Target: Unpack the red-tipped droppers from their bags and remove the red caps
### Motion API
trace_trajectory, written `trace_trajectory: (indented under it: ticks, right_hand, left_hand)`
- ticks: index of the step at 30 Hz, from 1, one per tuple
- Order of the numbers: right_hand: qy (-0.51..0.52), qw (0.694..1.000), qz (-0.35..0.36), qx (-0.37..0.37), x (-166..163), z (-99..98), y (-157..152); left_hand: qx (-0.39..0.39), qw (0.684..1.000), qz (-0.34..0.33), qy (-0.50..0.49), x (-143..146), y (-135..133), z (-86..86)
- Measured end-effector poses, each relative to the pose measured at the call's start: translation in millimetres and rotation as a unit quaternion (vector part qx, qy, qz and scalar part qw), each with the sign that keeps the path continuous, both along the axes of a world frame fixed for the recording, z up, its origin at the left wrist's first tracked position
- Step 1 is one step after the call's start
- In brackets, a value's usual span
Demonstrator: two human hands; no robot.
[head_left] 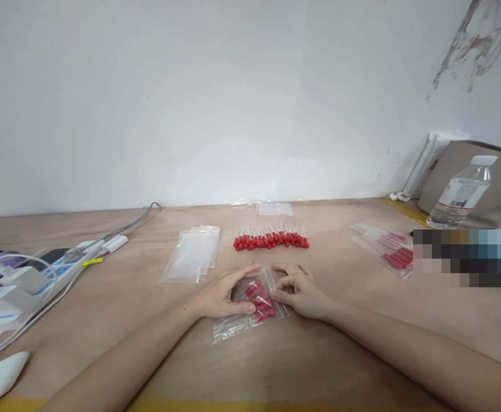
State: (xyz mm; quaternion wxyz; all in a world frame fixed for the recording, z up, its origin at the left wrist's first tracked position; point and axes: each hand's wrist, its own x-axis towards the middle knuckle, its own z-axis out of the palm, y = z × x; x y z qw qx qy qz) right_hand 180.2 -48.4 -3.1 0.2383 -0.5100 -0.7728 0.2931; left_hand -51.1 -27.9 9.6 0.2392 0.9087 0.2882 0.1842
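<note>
A clear zip bag (pixel 237 326) with several red-headed pieces (pixel 262 303) inside lies on the table between my hands. My left hand (pixel 227 294) curves around its left side, thumb pressed on the plastic near the red pieces and fingers reaching along the far side. At the bag's right edge, by the zip strip, my right hand (pixel 299 290) pinches the plastic between thumb and fingers. Beyond my hands, a row of red-headed pieces with thin pale stems (pixel 271 240) lies with the heads toward me. Flat clear bags (pixel 193 252) are stacked to the left of that row.
More small bags (pixel 275 209) lie near the wall. Bags with red pieces (pixel 398 256) are at right, near a water bottle (pixel 465 191) and a grey-brown container (pixel 439 163). On the left sit a power strip (pixel 62 269) with cables and a white mouse (pixel 2 375).
</note>
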Motion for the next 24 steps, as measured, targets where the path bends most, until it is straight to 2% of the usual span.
trace_trajectory:
  ticks: [4, 9, 13, 17, 21, 24]
  right_hand:
    - [0.025, 0.999, -0.027, 0.023, -2, -4.2, 0]
    - [0.041, 0.997, -0.043, 0.046, -5, -7.6, 3]
    - [0.053, 0.997, -0.042, 0.044, -5, -7.0, 3]
    - [0.066, 0.996, -0.047, 0.035, -6, -6.6, 3]
    - [0.066, 0.995, -0.054, 0.042, -7, -10.3, 4]
    - [0.065, 0.993, -0.064, 0.075, -5, -14.7, 5]
  left_hand:
    - [0.024, 1.000, 0.008, -0.005, 3, 0, 4.8]
    - [0.163, 0.985, 0.025, -0.047, 19, -2, 11.4]
    - [0.285, 0.957, -0.045, -0.003, 29, 9, 12.5]
    - [0.367, 0.924, -0.100, 0.019, 36, 19, 12.4]
    - [0.396, 0.908, -0.139, 0.007, 41, 21, 6.2]
    - [0.389, 0.910, -0.144, 0.001, 41, 22, -0.3]
